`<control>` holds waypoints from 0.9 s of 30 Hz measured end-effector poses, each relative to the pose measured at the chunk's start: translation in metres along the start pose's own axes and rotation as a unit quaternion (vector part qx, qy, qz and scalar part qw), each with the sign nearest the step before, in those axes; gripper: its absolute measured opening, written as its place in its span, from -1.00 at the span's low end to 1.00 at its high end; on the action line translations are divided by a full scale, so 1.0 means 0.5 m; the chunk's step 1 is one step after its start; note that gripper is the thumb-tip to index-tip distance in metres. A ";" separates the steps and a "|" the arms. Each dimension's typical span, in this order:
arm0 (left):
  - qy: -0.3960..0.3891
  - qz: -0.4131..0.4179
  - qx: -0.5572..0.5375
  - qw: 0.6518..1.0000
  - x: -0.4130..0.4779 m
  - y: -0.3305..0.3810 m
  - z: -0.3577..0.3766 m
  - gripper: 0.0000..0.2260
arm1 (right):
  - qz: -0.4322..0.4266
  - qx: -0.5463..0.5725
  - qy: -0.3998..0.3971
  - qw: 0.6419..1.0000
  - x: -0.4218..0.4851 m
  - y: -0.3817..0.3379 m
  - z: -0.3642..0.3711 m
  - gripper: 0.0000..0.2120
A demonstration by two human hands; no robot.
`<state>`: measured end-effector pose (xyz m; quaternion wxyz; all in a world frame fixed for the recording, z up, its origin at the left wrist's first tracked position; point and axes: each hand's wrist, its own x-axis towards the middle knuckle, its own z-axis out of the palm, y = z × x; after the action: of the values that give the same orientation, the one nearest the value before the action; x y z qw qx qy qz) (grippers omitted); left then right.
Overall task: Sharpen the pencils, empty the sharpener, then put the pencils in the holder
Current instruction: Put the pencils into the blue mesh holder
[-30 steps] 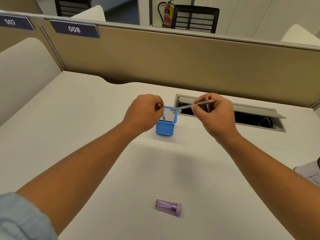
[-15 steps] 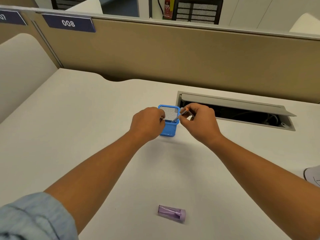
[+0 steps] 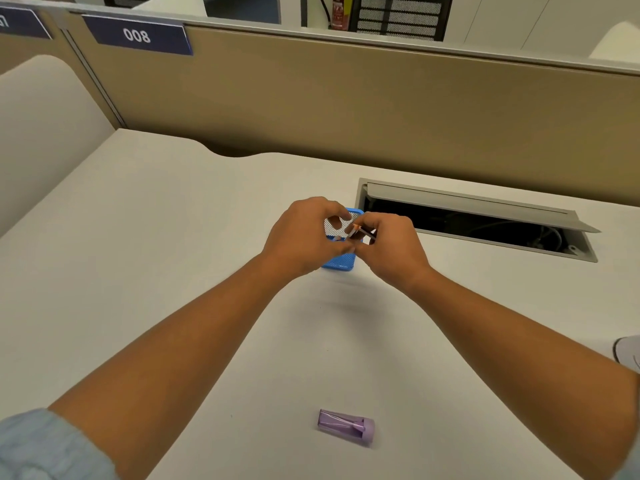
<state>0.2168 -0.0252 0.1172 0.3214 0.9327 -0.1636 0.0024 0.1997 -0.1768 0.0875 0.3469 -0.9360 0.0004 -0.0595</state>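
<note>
A blue mesh pencil holder (image 3: pixel 341 263) stands on the white desk, mostly hidden behind my hands. My left hand (image 3: pixel 304 237) wraps around its left side and rim. My right hand (image 3: pixel 391 247) pinches a dark pencil (image 3: pixel 360 231) and holds it over the holder's opening, its sharpened tip pointing left and down toward the inside. A small purple sharpener (image 3: pixel 346 427) lies on its side on the desk, near me and untouched.
An open cable tray (image 3: pixel 485 223) with a raised grey lid is cut into the desk right of the holder. A tan partition (image 3: pixel 381 109) with a "008" label closes the back. A white object (image 3: pixel 628 353) peeks in at the right edge.
My right hand has come down and left, tilting the pencil from nearly level above the holder to tip-first at its opening. My left hand has closed in around the holder's rim.
</note>
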 end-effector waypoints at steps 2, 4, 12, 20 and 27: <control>0.004 -0.001 -0.024 1.000 0.000 0.002 0.004 -0.63 | 0.005 -0.008 -0.009 1.000 -0.002 -0.002 0.005 -0.81; 0.002 -0.002 -0.034 0.999 0.001 0.001 0.010 -0.68 | 0.010 -0.011 -0.010 1.000 -0.003 -0.003 0.008 -0.80; -0.008 -0.023 -0.010 1.000 0.002 -0.014 0.023 -0.83 | 0.006 0.012 -0.019 1.000 -0.009 0.000 0.004 -0.81; 0.013 -0.044 0.005 0.999 0.004 -0.021 0.022 -0.80 | -0.001 0.027 -0.011 1.000 -0.012 0.032 -0.013 -0.80; -0.020 -0.056 0.017 0.998 0.005 -0.016 0.025 -0.79 | 0.014 0.074 0.040 0.996 -0.001 0.035 -0.036 -0.78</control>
<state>0.2202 -0.0274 0.1024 0.3019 0.9455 -0.1175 -0.0315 0.1980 -0.2017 0.0895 0.4154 -0.9047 0.0231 -0.0918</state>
